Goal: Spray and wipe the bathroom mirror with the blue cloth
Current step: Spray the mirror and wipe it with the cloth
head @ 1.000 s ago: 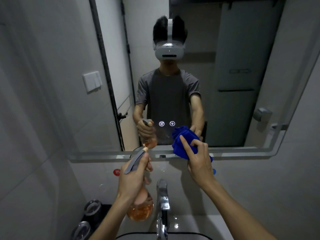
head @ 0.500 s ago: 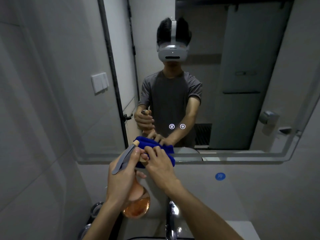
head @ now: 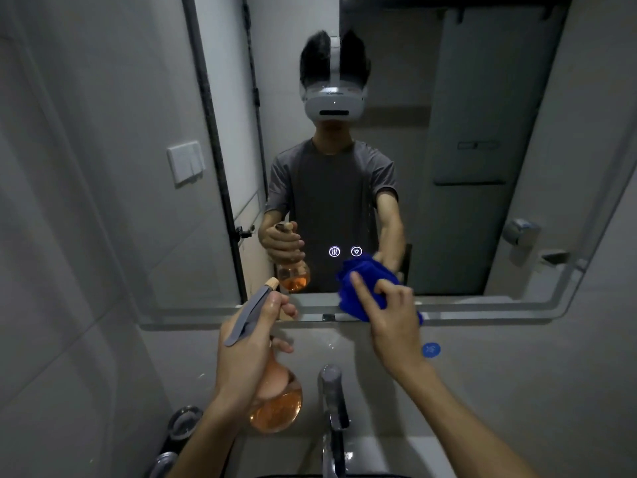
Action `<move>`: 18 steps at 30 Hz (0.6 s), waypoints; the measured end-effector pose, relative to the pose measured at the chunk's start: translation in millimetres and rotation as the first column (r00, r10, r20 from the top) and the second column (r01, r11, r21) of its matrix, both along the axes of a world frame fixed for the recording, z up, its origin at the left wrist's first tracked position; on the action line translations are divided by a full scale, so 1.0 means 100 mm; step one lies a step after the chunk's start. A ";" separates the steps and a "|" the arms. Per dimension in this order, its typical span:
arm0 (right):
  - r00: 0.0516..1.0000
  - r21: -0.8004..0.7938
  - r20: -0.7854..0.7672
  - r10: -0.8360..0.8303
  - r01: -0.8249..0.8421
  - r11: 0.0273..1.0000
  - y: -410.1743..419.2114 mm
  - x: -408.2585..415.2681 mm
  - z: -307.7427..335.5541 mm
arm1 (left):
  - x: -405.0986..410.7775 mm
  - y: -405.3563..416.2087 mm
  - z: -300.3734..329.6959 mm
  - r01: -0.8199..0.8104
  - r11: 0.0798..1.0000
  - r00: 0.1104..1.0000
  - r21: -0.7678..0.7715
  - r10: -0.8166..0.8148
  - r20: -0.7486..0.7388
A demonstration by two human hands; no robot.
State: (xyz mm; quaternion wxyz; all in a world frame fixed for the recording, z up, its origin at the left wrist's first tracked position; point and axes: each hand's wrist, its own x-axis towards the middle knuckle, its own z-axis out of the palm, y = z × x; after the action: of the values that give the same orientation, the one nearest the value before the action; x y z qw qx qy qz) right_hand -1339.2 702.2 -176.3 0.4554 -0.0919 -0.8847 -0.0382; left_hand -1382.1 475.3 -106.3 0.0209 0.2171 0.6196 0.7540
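1. Setting: a home bathroom with grey tiled walls (head: pixel 69 236).
2. A wall-mounted mirror (head: pixel 482 167) with lit touch icons (head: pixel 345 251) hangs above a basin tap (head: pixel 332 401).
3. The mirror reflects a door (head: pixel 238 139), a wall switch (head: pixel 186 163) and a wall-mounted holder (head: pixel 520 241).

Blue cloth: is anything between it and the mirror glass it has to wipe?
Nothing visible. The right hand holds the blue cloth bunched against the lower edge of the mirror, right of centre. The spray bottle, gripped by the left hand, stays off to the left, clear of the cloth.
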 end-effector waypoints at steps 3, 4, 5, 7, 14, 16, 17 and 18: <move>0.984 0.176 0.136 0.114 -0.137 0.975 -0.43 -0.33 0.02 | 0.00 0.01 0.03 -0.011 1.000 1.000 0.014 0.011 -0.009; 0.973 0.181 0.165 0.160 -0.189 0.965 -0.55 -0.40 0.04 | 0.00 0.01 0.04 -0.018 1.000 1.000 0.013 0.019 -0.017; 0.965 0.182 0.190 0.183 -0.218 0.959 -0.63 -0.45 0.04 | 0.00 0.00 0.04 -0.029 0.999 0.999 0.017 0.029 -0.020; 0.960 0.166 0.208 0.185 -0.221 0.961 -0.63 -0.43 0.03 | -0.02 -0.02 0.04 -0.045 0.998 0.999 0.033 0.046 -0.013; 0.990 -0.265 -0.112 -0.085 0.053 0.963 0.42 0.38 0.33 | 0.03 0.05 0.10 -0.017 0.996 1.000 0.093 0.018 -0.011; 0.947 -0.220 -0.269 -0.176 0.117 0.968 0.74 0.56 0.61 | 0.06 0.12 0.11 0.014 0.995 1.000 0.101 -0.014 -0.005; 0.923 -0.230 -0.317 -0.217 0.147 0.962 0.83 0.59 0.80 | 0.07 0.15 0.12 0.025 0.994 1.000 0.105 -0.025 0.003; 0.906 -0.222 -0.357 -0.225 0.152 0.963 0.88 0.56 1.03 | 0.07 0.16 0.12 0.030 0.994 1.000 0.109 -0.031 0.004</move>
State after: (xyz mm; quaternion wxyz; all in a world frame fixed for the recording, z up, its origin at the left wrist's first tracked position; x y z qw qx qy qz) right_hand -1283.4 789.8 -73.1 0.6011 -0.2258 -0.7663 0.0206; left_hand -1374.7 491.6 -94.7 0.0224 0.2251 0.5739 0.7870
